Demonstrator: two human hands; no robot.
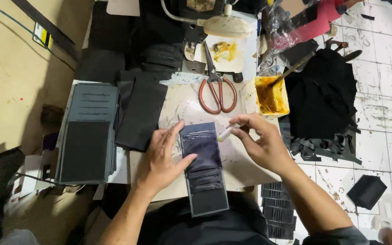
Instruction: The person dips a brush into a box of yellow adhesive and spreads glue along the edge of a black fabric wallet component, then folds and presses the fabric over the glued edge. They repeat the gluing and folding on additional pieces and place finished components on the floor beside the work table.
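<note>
A dark blue-grey wallet panel (203,169) with card slots lies lengthwise on the worktable (182,102). My left hand (162,156) rests flat on its left edge, thumb across the panel, pinning it down. My right hand (259,140) pinches a small white glue brush (227,132), its tip just off the panel's upper right corner. A glossy wet band runs across the panel near its top.
A yellow glue tub (271,95) with a stick stands right of red-handled scissors (215,88). A stack of grey panels (87,134) and black pieces (139,113) lie left. Black fabric (320,93) heaps right; a sewing machine (196,31) is behind.
</note>
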